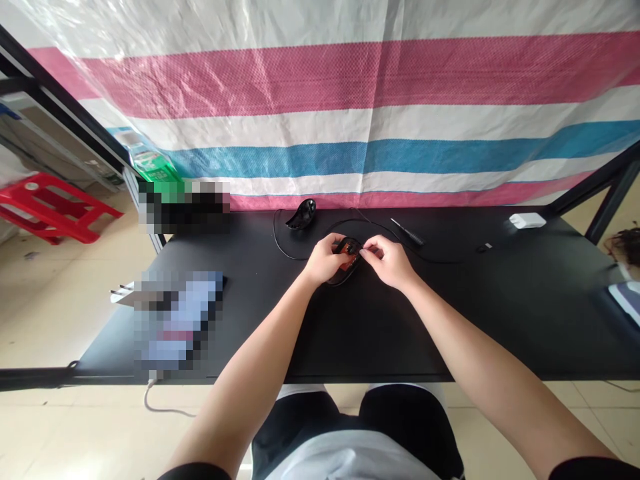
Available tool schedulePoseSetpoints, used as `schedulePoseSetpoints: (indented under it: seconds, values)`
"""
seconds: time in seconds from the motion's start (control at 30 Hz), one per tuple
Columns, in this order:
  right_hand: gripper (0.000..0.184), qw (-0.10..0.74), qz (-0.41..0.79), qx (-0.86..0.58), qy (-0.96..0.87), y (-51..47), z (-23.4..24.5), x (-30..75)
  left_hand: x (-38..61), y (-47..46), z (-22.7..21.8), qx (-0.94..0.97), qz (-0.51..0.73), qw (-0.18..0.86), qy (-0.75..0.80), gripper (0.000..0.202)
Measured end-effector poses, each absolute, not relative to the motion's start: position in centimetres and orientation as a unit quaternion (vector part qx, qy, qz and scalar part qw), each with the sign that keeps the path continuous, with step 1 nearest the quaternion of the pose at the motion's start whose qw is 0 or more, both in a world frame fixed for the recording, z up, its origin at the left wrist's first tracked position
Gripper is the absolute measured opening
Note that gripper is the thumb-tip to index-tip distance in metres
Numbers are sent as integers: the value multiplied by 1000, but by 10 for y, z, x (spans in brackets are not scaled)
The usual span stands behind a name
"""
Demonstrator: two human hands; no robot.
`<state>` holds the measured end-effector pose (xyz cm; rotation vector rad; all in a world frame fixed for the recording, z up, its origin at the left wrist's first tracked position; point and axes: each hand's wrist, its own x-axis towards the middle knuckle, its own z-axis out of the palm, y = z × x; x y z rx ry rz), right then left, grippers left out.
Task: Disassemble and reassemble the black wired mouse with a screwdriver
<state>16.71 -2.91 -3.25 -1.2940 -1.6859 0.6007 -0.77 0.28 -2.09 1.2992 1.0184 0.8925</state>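
Observation:
Both of my hands meet over the middle of a black table (450,320). My left hand (324,259) is closed around the opened body of a black computer mouse (349,256), whose reddish inside shows between the fingers. My right hand (387,261) pinches at the top of that mouse with thumb and forefinger; what the pinch holds is too small to make out. The mouse's black cable (281,248) loops away to the left and back. A separate black mouse shell (301,214) lies behind my hands near the table's far edge.
A black screwdriver (407,233) lies right of the hands, a tiny dark part (483,248) further right. A white box (527,220) sits at the back right corner. Blurred items lie at the left. A striped tarp (350,120) hangs behind; a red stool (50,207) stands left.

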Motion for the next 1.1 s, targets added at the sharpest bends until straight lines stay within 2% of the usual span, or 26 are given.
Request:
schedulePoseSetpoints:
  seconds: [0.23,0.33,0.53,0.83,1.1]
  values:
    - [13,456,231,-552,-659,-27,-33,167,-10,8,-27,600,377,551,440,37]
    - [13,464,268,-558,-634,-25,-35,168,-12,10,-28,621,372,533,438,43]
    - [21,490,368,-551,-566,-23,-35,170,-14,13,-27,584,378,567,441,47]
    - [29,533,398,-530,-526,-21,-33,168,-16,17,-31,608,380,539,442,45]
    - [22,563,410,-505,-510,-19,-35,168,-17,18,-29,661,327,515,438,41]
